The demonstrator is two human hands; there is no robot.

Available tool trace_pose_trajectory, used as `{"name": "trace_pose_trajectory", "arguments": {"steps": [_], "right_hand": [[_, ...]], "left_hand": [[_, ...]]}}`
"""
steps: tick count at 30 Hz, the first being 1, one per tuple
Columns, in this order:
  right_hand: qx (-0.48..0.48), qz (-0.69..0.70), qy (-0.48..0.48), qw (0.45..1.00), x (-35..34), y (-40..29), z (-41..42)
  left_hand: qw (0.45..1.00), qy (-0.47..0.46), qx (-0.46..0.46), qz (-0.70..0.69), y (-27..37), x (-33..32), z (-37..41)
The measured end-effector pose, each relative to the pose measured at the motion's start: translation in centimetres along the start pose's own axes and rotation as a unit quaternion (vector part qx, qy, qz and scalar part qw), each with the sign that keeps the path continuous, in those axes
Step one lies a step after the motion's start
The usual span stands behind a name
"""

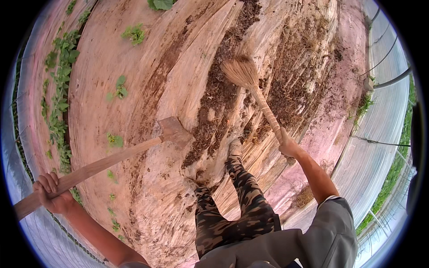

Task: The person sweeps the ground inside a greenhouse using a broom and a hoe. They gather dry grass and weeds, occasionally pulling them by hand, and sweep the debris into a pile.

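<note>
My left hand (53, 194) grips the wooden handle of a shovel (176, 132) at the lower left. The shovel's flat metal blade rests on or just above the plastic ground sheet, beside a strip of dark soil and plant debris (214, 100). In my right hand (289, 144) is the bound handle of a straw broom (241, 72). Its bristles fan out over the same debris strip and look slightly blurred at the tips. Between the two tools are my feet, below camouflage trousers, on the dirty sheet.
A row of leafy green plants (62, 90) runs along the left, with small seedlings (121, 90) coming through the sheet (97, 67). More debris (291, 87) lies right of the broom. Clear plastic greenhouse walling (378, 134) with curved poles borders the right side.
</note>
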State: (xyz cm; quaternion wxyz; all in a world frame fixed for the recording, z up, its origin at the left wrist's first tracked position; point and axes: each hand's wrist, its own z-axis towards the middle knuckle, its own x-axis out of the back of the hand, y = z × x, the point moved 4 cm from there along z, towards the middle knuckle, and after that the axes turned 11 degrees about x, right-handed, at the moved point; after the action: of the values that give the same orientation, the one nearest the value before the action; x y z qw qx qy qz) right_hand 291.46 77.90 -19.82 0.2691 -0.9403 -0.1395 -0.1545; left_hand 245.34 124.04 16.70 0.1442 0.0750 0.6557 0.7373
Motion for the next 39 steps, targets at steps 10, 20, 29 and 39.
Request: {"name": "trace_pose_trajectory", "arguments": {"steps": [10,20,29,39], "right_hand": [[0.05,-0.007,0.247,0.968,8.7,-3.3,8.2],[0.027,-0.167,-0.062,0.984,-0.9,-0.7,9.8],[0.075,-0.014,0.182,0.98,8.0,-3.6,1.3],[0.021,-0.141,-0.02,0.99,6.2,-4.0,3.6]], "left_hand": [[0.999,0.025,0.008,-0.023,0.2,1.2,-0.4],[0.999,0.023,-0.003,-0.04,0.1,3.9,-0.6],[0.999,0.03,-0.002,-0.033,0.5,3.9,-0.7],[0.999,0.026,-0.006,-0.039,0.0,4.5,-0.7]]}}
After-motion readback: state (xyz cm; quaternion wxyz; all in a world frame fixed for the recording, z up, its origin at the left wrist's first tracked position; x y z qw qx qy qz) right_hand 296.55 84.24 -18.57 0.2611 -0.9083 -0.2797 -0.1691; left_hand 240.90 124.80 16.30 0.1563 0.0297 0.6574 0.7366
